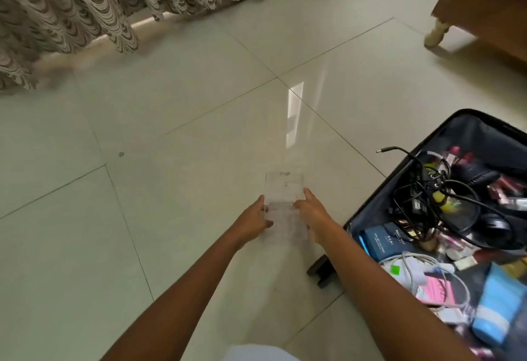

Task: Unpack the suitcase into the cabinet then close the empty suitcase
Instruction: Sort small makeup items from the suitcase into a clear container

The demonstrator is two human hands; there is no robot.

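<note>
Clear plastic makes up the clear box [283, 189], which sits just below the middle of the view, between both hands. The left hand [253, 222] grips its 9 o'clock side and the right hand [312, 210] its 3 o'clock side. On each hand the fingers [309, 193] reach forward along the wall while the thumb closes in lower down, so the box is pinched from both sides. Both forearms stretch out nearly straight from 6 o'clock. I cannot tell whether the box rests on the floor [171, 189] or is held just above it.

At 4 o'clock from the box, the open suitcase [484, 136] lies flat on the floor, near the right forearm. It holds tangled black cables [445, 189], a dark blue carton [376, 239], a pink packet [436, 289], a light blue pack [499, 303] and blurred small cosmetics. One cable end pokes over its rim. A black wheel [320, 272] sticks out at its near corner.

Glossy pale tiles cover the floor, with a window glare at 12 o'clock from the box. A patterned curtain [71, 3] hangs at 10 o'clock, its hem touching the floor. A wooden furniture piece [490, 3] on a pale foot [436, 33] stands at 2 o'clock. Bare tile runs from 9 to 12 o'clock of the box.
</note>
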